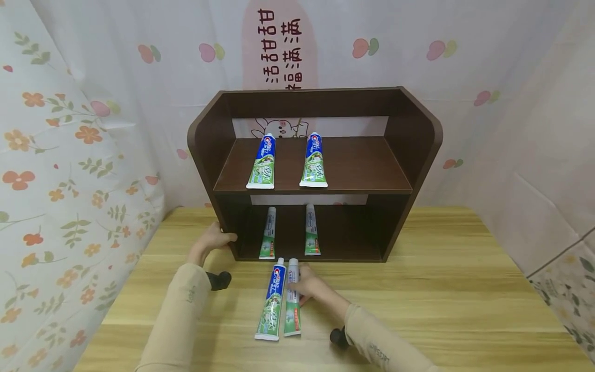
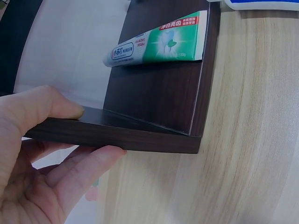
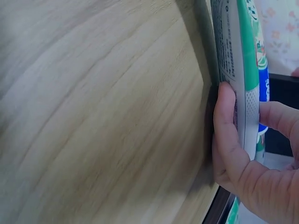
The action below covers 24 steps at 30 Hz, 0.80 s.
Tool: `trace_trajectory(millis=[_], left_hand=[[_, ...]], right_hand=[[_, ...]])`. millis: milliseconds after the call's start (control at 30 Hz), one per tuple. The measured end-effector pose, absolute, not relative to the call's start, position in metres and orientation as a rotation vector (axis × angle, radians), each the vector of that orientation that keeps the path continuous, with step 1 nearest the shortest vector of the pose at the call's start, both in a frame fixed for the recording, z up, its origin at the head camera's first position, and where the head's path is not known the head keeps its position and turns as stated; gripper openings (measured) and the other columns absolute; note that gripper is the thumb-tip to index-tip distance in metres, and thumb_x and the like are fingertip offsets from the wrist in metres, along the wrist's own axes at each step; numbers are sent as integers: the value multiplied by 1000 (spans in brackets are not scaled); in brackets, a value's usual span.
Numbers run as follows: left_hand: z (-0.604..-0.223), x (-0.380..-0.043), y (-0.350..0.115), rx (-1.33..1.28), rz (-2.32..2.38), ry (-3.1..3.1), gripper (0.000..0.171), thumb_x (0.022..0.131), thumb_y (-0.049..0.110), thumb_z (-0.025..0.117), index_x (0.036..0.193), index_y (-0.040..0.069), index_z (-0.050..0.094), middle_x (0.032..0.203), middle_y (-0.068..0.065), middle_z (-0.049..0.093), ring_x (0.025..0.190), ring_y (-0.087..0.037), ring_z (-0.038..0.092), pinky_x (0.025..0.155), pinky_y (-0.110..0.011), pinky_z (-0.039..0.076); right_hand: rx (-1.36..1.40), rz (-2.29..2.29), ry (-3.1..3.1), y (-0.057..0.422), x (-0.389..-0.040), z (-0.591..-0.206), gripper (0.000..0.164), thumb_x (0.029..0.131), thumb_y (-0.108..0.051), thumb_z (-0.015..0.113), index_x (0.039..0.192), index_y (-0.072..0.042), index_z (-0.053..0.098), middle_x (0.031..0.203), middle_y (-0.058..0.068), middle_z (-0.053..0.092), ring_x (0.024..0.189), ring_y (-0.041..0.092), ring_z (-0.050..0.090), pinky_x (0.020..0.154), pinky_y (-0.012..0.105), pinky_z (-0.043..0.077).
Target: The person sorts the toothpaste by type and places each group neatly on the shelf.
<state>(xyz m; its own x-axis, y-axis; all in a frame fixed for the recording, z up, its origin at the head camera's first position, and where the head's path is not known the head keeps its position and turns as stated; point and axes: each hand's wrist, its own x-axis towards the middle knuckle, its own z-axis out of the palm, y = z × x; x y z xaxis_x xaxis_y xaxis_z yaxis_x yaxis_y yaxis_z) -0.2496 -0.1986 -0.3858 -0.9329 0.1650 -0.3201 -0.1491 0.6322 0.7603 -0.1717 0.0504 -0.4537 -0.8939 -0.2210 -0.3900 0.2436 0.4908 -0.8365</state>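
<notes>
My left hand (image 1: 215, 242) grips the lower left side panel of a dark brown shelf (image 1: 316, 192), thumb on the inner face and fingers outside. With thumb and fingers my right hand (image 1: 310, 285) pinches a grey-and-green toothpaste tube (image 1: 293, 305) in front of the shelf. Right beside it on the left lies a blue-and-green toothpaste tube (image 1: 274, 302), cap toward the shelf. On the upper board rest two blue-and-green tubes, a left one (image 1: 263, 163) and a right one (image 1: 313, 161). The lower board bears two grey-and-green tubes, one left (image 1: 268, 235), one right (image 1: 312, 232).
The shelf stands at the back of a wood-grain table (image 1: 441, 289). Behind it hangs a printed white curtain (image 1: 353, 67), and a flowered one (image 1: 69, 170) covers the left side. Black wrist mounts stick out near both sleeves.
</notes>
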Motion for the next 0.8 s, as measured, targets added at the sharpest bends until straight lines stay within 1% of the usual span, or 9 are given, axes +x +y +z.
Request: trace_trajectory(millis=[100, 267, 433, 600, 667, 800], left_hand=[[-387, -251, -197, 21, 1217, 2500, 55, 84, 13, 52, 130, -13, 36, 126, -32, 46, 108, -38, 56, 91, -45, 48], [-389, -252, -198, 4, 1226, 2490, 56, 85, 14, 52, 131, -12, 33, 127, -32, 45, 108, -37, 57, 91, -44, 48], [-391, -251, -199, -11, 1239, 2470, 58, 86, 14, 51, 133, -12, 28, 130, -33, 41, 112, -39, 53, 93, -45, 47], [-389, -250, -200, -6, 1226, 2458, 61, 87, 15, 50, 134, -13, 25, 132, -34, 38, 113, -40, 52, 95, -48, 44], [-388, -249, -201, 1, 1225, 2457, 60, 87, 14, 50, 134, -14, 25, 131, -34, 38, 112, -40, 53, 94, -47, 45], [-388, -251, -199, 28, 1229, 2456, 59, 86, 12, 50, 134, -13, 27, 130, -34, 40, 109, -39, 55, 91, -45, 48]], right_hand=[[0, -1397, 2262, 57, -172, -451, 43, 81, 0, 60, 116, 15, 39, 76, 20, 58, 54, 23, 61, 50, 33, 55], [-12, -1386, 2238, 67, -174, -446, 46, 81, 0, 60, 118, 15, 38, 79, 20, 58, 57, 25, 62, 51, 33, 55], [-20, -1350, 2263, 75, -179, -442, 45, 81, -1, 61, 117, 14, 38, 80, 20, 58, 58, 26, 63, 51, 33, 55], [-39, -1328, 2279, 82, -183, -439, 38, 82, -3, 61, 111, 14, 43, 78, 20, 60, 58, 25, 65, 54, 35, 56], [-26, -1329, 2288, 84, -185, -438, 36, 81, -3, 61, 110, 13, 45, 79, 19, 61, 58, 25, 65, 54, 36, 56], [10, -1370, 2319, 92, -190, -432, 40, 81, -5, 63, 113, 10, 43, 79, 18, 61, 57, 22, 64, 54, 35, 56]])
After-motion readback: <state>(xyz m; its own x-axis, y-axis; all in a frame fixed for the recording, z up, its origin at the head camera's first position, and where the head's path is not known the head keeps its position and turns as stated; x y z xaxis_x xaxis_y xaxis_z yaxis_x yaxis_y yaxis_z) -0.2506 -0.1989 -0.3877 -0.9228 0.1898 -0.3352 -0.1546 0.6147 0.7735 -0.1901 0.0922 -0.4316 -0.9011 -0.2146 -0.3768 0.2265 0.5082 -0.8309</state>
